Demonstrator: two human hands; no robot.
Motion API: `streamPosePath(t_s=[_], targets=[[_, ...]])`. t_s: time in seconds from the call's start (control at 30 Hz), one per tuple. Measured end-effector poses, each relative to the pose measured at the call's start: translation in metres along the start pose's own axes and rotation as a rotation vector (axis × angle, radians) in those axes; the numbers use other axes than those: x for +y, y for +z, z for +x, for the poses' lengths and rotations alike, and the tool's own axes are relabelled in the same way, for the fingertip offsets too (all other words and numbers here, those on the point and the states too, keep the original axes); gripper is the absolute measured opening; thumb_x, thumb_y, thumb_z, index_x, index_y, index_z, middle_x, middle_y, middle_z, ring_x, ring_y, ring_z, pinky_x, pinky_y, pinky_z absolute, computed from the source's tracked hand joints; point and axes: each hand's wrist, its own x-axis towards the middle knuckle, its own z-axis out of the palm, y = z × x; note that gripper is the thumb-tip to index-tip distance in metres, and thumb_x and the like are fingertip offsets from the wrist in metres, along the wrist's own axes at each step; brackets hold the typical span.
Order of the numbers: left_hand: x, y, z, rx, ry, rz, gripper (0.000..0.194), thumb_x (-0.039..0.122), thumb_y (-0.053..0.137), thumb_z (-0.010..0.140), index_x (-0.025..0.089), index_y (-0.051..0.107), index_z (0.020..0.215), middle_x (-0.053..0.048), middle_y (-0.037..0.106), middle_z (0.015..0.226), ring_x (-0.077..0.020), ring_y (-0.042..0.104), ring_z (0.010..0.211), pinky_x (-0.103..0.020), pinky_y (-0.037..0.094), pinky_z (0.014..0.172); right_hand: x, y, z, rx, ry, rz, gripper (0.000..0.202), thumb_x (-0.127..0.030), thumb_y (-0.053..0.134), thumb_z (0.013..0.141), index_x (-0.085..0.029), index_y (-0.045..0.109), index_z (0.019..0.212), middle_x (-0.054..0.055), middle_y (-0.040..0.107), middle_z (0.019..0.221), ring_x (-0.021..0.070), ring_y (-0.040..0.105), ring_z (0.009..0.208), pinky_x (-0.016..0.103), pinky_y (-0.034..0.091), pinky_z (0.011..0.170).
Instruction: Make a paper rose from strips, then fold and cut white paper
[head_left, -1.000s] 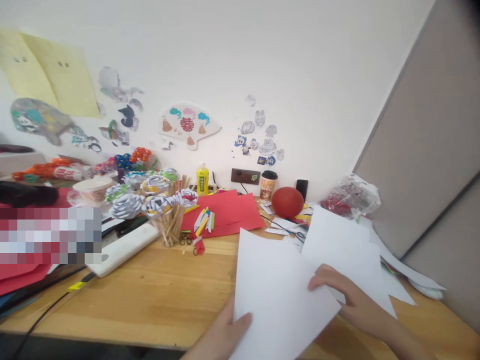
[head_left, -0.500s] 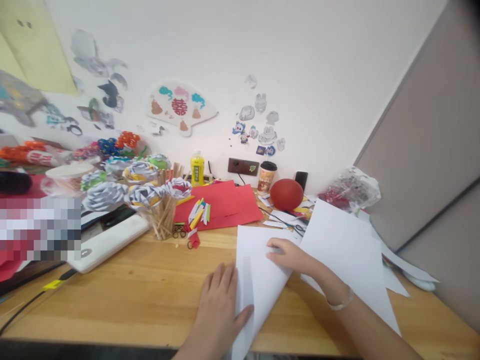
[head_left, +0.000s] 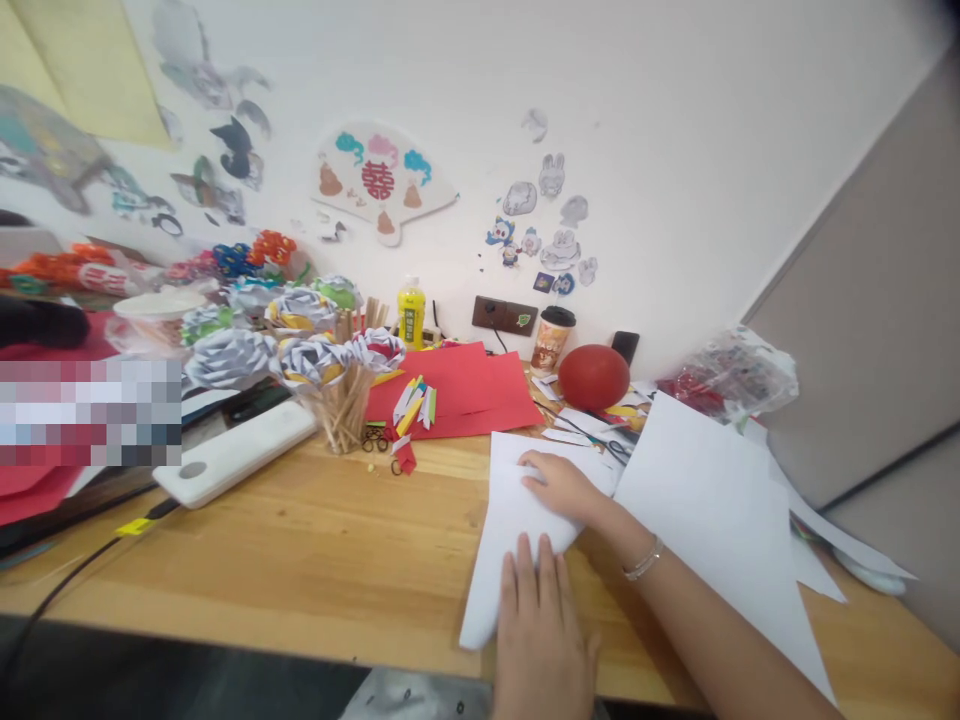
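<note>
A folded white sheet of paper (head_left: 495, 540) lies at a slant on the wooden table, narrowing to a rounded fold at its near end. My left hand (head_left: 540, 620) is open and flat, its fingers stretched over the lower right side of the sheet. Farther up the paper rests my right hand (head_left: 559, 485), loosely curled, with a gap between thumb and forefinger; the undersides of its other fingers are hidden. Beside my right forearm lies a larger stack of white paper (head_left: 705, 500).
Red paper sheets (head_left: 465, 385) and small folded strips (head_left: 416, 405) lie behind. Scissors (head_left: 619, 450) are beside a red balloon (head_left: 594, 377) and a lidded cup (head_left: 553, 340). Paper flowers (head_left: 311, 358) on sticks and a white power strip (head_left: 236, 455) stand left.
My left hand has moved from the sheet's left edge to its lower right side. My right hand stays on the upper part. The near end of the paper looks more rounded, and the view has shifted.
</note>
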Motion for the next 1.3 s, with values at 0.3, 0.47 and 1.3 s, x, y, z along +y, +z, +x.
streamPosePath(t_s=[0.3,0.47,1.3], targets=[[0.006,0.007,0.001,-0.041,-0.099,0.021,0.054,0.043,0.060,0.074,0.008,0.060,0.116,-0.014,0.059,0.124,-0.0325,0.050,0.115,-0.049,0.042,0.093,-0.004,-0.002,0.007,-0.056,-0.003,-0.005,0.029,-0.026,0.048,0.083,-0.024,0.055,0.111,0.002,0.061,0.116,0.0187,0.056,0.104,0.028,0.039,0.086],[0.019,0.000,-0.006,-0.045,-0.079,0.082,0.045,0.037,0.047,0.084,0.008,0.059,0.117,-0.013,0.058,0.124,-0.0338,0.049,0.115,-0.054,0.041,0.093,-0.008,0.005,0.007,-0.016,0.127,-0.052,0.024,-0.042,0.056,0.078,-0.020,0.058,0.086,0.003,0.066,0.084,0.0196,0.057,0.075,0.027,0.035,0.063],[-0.020,0.003,0.017,-0.184,-0.286,0.071,0.047,0.024,0.053,0.082,0.003,0.052,0.123,-0.030,0.050,0.126,-0.0397,0.045,0.119,-0.058,0.035,0.095,-0.015,0.012,0.029,0.032,0.284,-0.174,0.032,-0.048,0.048,0.082,-0.020,0.059,0.075,0.003,0.067,0.078,0.0166,0.056,0.067,0.025,0.025,0.052]])
